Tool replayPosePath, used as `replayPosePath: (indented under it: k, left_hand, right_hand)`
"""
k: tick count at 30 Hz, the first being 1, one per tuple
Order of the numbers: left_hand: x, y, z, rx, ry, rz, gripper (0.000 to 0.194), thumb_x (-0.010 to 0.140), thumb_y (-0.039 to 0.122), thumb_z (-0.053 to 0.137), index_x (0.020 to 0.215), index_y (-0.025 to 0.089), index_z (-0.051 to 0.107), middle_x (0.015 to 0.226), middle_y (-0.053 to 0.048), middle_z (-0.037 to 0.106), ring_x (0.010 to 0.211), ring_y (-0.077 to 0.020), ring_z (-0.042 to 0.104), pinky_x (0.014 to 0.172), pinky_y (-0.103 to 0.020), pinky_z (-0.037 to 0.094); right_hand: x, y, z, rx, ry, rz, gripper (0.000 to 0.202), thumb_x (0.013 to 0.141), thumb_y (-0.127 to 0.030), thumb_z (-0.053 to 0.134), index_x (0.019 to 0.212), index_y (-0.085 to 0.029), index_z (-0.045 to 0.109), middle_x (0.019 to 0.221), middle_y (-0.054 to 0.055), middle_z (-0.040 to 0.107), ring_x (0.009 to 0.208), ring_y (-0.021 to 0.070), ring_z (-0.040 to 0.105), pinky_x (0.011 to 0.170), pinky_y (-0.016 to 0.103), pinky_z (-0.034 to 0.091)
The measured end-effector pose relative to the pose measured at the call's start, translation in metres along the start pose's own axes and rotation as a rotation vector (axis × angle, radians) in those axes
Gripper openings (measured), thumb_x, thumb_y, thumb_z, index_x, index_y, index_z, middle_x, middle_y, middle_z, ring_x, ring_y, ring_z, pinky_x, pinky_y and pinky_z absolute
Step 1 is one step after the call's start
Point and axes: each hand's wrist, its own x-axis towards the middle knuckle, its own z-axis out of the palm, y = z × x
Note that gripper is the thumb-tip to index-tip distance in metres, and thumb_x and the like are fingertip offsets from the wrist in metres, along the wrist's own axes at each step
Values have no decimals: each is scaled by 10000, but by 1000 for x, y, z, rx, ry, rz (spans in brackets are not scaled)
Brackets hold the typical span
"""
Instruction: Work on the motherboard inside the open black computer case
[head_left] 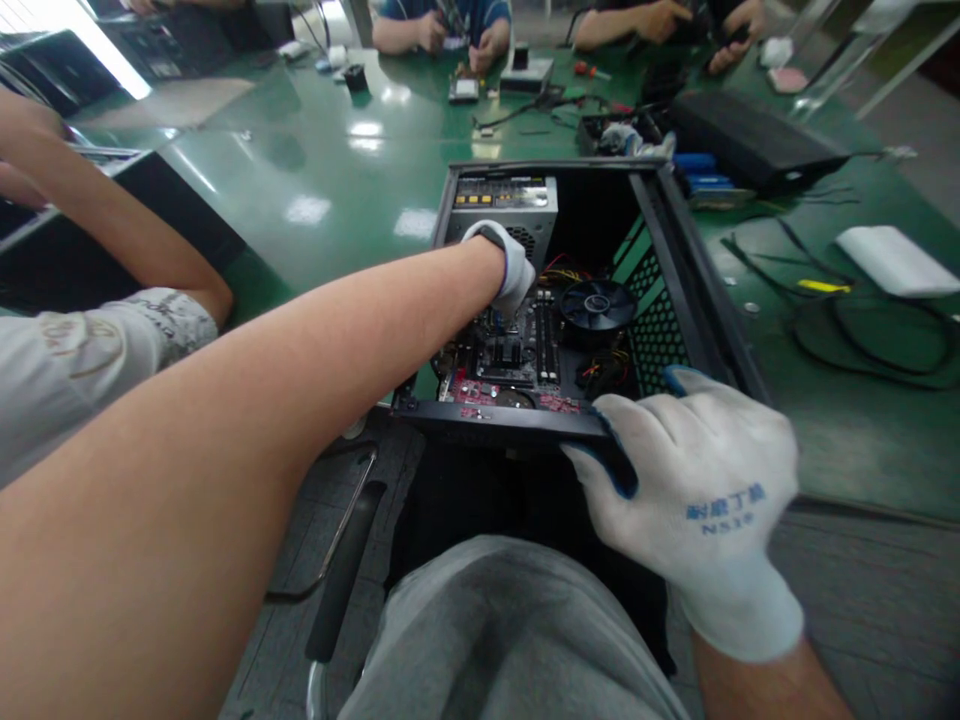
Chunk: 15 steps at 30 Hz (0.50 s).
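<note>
While a neighbour's bare arm [112,200] bends over another dark case [176,205] at far left, the person's left arm reaches across into an open computer case [517,418], which lies open side up at the front of the green table [322,150], its near rim just above the lap. The gloved left hand [514,275] is down inside, just beside the power supply [544,215] and over the upper part of the motherboard [506,352]. Its fingers point into the board and are largely hidden, so I cannot tell whether they pinch anything. A slip or a hard push there could scrape the board or bend a small part, since the wrist seems to leave little room to see. Coloured wires [574,272] run close to that hand; a fingertip of loose glove fabric might snag one and tug its plug. Further right sit the memory slots [547,345] and the round black fan [598,305], whose blades could be knocked if the hand swings sideways. At the near right corner, the gloved right hand [705,480] is curled around the frame, thumb low and fingers over the top. If that grip loosens under pressure from within, the case could skid or tip towards the lap. Beyond it, a black cable [862,355] lies looped.
</note>
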Motion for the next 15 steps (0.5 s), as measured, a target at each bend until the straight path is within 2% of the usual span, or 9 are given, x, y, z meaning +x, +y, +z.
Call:
replayPosePath:
  k: [3,5,10,15]
  left_hand:
    - [-2,2,-3,211,-147,31,574,674,597,742,1073,185,732,1149,-74,703,1191,-312,543,1066,-516,351]
    - [-6,4,-6,236,-168,33,625,655,597,758,1128,191,717,1176,-81,693,1206,-318,527,1069,-500,351]
    - [-8,4,-6,209,-164,-4,636,665,576,748,1186,215,699,1193,-68,682,1260,-350,481,1091,-489,320]
    - [19,-9,8,62,-102,-26,570,705,517,704,1228,290,676,1162,-19,681,1341,-368,411,1089,-457,322]
  right_hand:
    - [-1,1,0,-2,4,-2,361,724,-460,646,962,-189,649,684,26,549,701,223,491,913,461,445]
    - [-1,1,0,-3,10,-2,357,724,-461,648,956,-190,648,683,27,547,706,229,495,914,464,446]
    - [-1,0,1,-2,10,11,363,728,-477,647,950,-190,647,682,32,546,706,233,495,907,471,449]
    - [-1,0,1,4,2,9,373,727,-483,653,957,-189,644,688,35,551,714,236,498,918,476,446]
